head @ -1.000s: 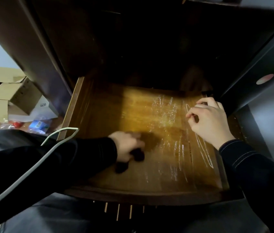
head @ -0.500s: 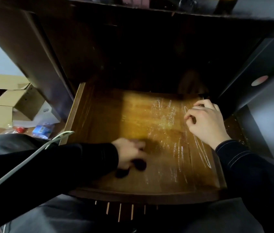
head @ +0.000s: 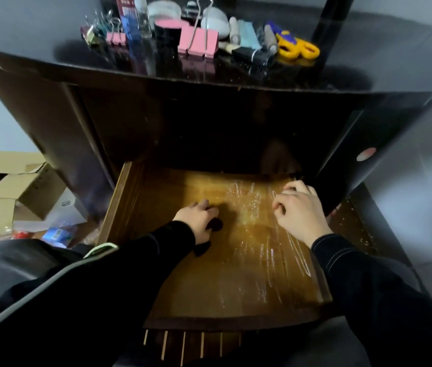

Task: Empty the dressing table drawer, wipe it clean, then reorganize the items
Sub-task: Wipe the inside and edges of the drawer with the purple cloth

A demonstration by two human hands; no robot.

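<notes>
Here dark cloth (head: 216,225) under left grip (head: 199,221) (edges peeking out), drawer (head: 236,284) centre.

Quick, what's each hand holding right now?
Left hand: grips a dark cloth on the drawer floor.
Right hand: fingers curled at the drawer's right side; a grip cannot be told.

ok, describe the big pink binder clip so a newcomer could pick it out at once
Start at the dark glossy tabletop above the open drawer, where small items are piled at the back. The big pink binder clip sits mid-pile, wire handles raised. It dwarfs the small pink clip to its left and sits left of the yellow-handled scissors.
</notes>
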